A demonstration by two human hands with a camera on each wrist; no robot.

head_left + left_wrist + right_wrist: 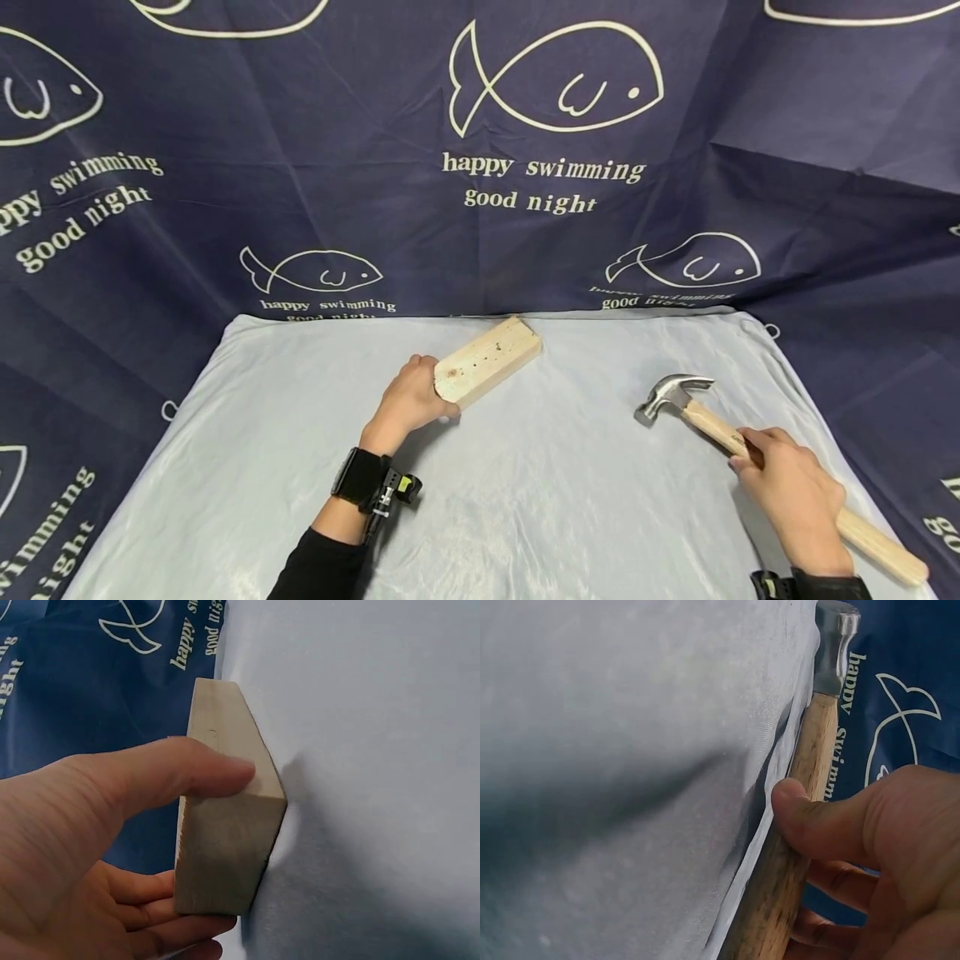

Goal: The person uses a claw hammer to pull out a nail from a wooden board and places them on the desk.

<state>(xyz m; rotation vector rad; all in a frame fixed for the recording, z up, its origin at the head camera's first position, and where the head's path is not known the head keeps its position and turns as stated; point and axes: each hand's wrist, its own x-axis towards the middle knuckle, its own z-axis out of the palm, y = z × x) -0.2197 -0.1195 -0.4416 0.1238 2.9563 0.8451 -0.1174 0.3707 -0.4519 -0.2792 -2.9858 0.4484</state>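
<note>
A pale wooden block [489,360] with small dark marks on its top lies slantwise near the back of the table. My left hand [412,396] grips its near end; in the left wrist view the thumb presses one side of the block [225,847] and the fingers curl round the opposite side. On the right is a claw hammer [712,423] with a steel head and a wooden handle. My right hand [791,483] holds it partway along the handle, thumb on one side and fingers beneath, as the right wrist view shows. The hammer's head points toward the back left.
A light grey cloth [540,500] covers the table. Behind it and along both sides hangs a dark blue curtain [420,225] printed with white fish and lettering. Each wrist wears a black strap; the left one carries a small camera device [367,482].
</note>
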